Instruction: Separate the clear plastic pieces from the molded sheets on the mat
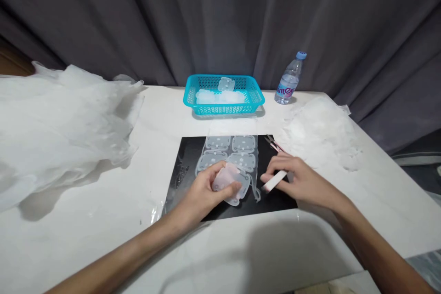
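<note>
My left hand (215,186) is closed around a translucent rounded plastic piece (244,187) with wavy edges, thumb on top and fingers behind. Beneath it lies a clear sheet (243,161) bearing several similar frosted shapes, with a loose cut strip (255,192) curling off its right side. My right hand (287,175) grips a white, flat, bar-shaped tool (275,181); its tip is too small to make out. Just beyond those fingers are scissors (273,142) with pinkish handles, blades apart. Whether the hand touches them, I cannot tell. Sheet and hands are over a black mat (220,211).
A turquoise basket (223,109) at the back holds several frosted pieces (226,84). Right of it stands a water bottle (287,80). White translucent sheets (65,124) are heaped at left, and a pile of white scraps (324,131) lies at right on the white table (113,220).
</note>
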A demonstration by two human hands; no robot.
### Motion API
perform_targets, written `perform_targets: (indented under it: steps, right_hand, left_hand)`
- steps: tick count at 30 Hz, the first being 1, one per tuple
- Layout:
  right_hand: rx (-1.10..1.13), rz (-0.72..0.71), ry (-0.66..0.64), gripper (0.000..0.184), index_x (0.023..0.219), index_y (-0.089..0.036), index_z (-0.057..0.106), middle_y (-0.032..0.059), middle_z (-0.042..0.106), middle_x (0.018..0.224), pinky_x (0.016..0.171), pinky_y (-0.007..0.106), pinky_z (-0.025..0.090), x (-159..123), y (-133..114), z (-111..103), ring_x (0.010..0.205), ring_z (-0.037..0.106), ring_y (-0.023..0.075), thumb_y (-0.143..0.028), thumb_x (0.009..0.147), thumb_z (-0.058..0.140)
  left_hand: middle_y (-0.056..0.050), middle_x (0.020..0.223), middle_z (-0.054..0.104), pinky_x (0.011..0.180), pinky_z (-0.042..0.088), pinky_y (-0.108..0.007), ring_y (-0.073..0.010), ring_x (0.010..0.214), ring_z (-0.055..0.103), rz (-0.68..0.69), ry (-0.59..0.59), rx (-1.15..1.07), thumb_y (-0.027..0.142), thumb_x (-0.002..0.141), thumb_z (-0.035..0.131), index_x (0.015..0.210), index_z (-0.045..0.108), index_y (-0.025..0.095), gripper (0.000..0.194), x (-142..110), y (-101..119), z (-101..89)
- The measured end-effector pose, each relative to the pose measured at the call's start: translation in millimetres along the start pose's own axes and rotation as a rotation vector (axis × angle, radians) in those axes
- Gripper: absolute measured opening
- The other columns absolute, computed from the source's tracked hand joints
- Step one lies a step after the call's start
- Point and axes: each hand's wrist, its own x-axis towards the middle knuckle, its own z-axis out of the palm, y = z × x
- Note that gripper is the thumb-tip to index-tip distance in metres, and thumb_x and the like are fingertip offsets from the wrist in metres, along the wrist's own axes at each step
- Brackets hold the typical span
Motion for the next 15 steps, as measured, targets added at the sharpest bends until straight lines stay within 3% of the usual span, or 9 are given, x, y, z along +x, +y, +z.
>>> perform_targets:
  steps: [4,6,11,15]
  right_hand:
    - [0.038,0.024,0.175,0.017,0.082,-0.021,0.069,0.0019,0.067,0.083,0.078,0.033,0.046,6,3,-9,0.079,0.059,0.0175,-0.027,0.099,0.068]
    - [0.046,-0.040,0.173,0.007,0.095,-0.020,0.070,0.0043,0.067,0.095,0.080,0.034,0.049,15,5,-4,0.086,0.061,0.0185,-0.025,0.099,0.066]
    - [0.071,-0.279,-0.075,0.030,0.131,-0.029,0.067,0.0081,0.066,0.130,0.110,0.047,0.046,52,2,8,0.125,0.058,0.0239,-0.021,0.107,0.053]
    - [0.028,-0.363,-0.229,0.034,0.132,-0.031,0.069,0.0057,0.069,0.125,0.109,0.049,0.046,77,2,8,0.120,0.058,0.0245,-0.017,0.106,0.053]
  left_hand:
    - [0.003,0.075,0.057,0.058,0.034,-0.022,-0.0130,0.064,0.045,0.098,-0.037,0.295,0.044,0.089,0.073,0.100,0.068,0.018,0.029,-1,-6,-8.1]
    - [0.003,0.076,0.058,0.058,0.032,-0.023,-0.0131,0.063,0.044,0.126,-0.022,0.395,0.043,0.092,0.069,0.098,0.068,0.017,0.026,-3,-8,-9.7]
    - [0.001,0.082,0.065,0.060,0.034,-0.023,-0.0142,0.062,0.045,0.215,0.009,0.476,0.039,0.092,0.068,0.106,0.072,0.018,0.026,-3,-11,-14.9]
    - [0.003,0.072,0.063,0.055,0.031,-0.024,-0.0132,0.055,0.042,0.204,0.040,0.507,0.033,0.090,0.068,0.115,0.073,0.020,0.029,0,-14,-23.4]
